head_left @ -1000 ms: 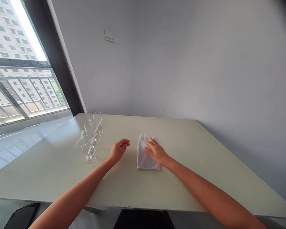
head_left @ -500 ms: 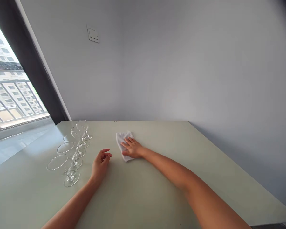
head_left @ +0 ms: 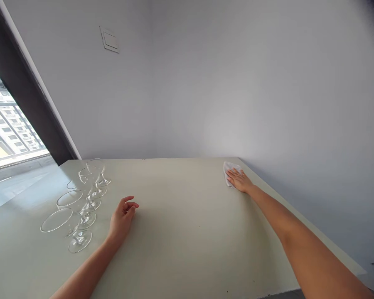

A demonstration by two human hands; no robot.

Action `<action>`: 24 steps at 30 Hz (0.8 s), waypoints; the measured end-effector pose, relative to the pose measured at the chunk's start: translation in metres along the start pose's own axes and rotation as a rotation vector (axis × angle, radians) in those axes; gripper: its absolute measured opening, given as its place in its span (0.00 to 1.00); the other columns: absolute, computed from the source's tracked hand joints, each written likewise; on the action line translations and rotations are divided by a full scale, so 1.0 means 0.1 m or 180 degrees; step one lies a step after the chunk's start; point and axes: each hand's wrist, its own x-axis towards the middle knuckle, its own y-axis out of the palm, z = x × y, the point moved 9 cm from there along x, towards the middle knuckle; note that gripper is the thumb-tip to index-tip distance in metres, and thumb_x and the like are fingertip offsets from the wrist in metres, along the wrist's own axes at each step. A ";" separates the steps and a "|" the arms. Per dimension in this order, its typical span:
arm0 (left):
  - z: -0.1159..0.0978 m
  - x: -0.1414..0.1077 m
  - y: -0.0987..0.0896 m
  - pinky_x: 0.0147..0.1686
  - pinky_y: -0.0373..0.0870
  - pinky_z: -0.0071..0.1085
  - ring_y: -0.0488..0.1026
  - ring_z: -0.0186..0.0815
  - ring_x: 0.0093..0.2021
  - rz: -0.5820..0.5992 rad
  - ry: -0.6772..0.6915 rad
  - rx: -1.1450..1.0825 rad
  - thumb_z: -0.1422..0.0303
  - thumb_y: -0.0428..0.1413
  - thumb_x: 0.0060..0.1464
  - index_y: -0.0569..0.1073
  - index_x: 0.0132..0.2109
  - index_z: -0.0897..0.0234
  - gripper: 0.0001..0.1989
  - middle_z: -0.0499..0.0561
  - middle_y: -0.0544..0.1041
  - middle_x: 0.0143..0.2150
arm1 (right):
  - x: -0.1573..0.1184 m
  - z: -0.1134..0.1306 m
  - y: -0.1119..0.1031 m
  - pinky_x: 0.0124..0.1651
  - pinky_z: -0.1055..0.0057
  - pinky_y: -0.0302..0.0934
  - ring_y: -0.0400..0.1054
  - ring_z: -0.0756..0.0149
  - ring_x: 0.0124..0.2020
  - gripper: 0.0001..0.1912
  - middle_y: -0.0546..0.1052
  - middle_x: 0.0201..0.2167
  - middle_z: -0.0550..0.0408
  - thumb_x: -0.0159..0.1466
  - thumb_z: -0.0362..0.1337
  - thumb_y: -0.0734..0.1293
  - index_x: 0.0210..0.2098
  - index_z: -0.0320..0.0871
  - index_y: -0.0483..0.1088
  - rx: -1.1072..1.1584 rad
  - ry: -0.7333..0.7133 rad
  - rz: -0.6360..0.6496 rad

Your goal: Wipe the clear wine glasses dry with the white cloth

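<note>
A white cloth (head_left: 231, 172) lies on the far right part of the table, near its back corner. My right hand (head_left: 239, 180) rests flat on it with fingers spread, the arm stretched out. Part of the cloth is hidden under that hand. Loosely curled, with fingers apart and nothing in them, my left hand (head_left: 123, 216) is at the left-middle of the table. Several clear stemmed glasses (head_left: 78, 238) stand upright in a row to its left, not touching it.
The pale tabletop (head_left: 174, 249) meets grey walls (head_left: 193, 83) at the back and right. A wall switch (head_left: 110, 40) sits high on the left. Beyond a dark frame (head_left: 25, 83) at the far left, a railing and buildings show.
My right hand has slid the cloth rightward and slightly away, to the far right corner. My left hand keeps its pose near the glasses. The view has shifted a little right.
</note>
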 end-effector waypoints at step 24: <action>-0.12 -0.17 0.25 0.27 0.64 0.27 0.66 0.30 0.26 0.0503 0.0050 -0.0323 0.64 0.51 0.44 0.64 0.45 0.61 0.19 0.50 0.73 0.32 | -1.54 1.33 -0.09 0.56 0.54 0.50 0.52 0.54 0.58 0.25 0.61 0.56 0.47 0.63 0.47 0.50 0.55 0.42 0.59 0.0181 -0.0454 -0.0533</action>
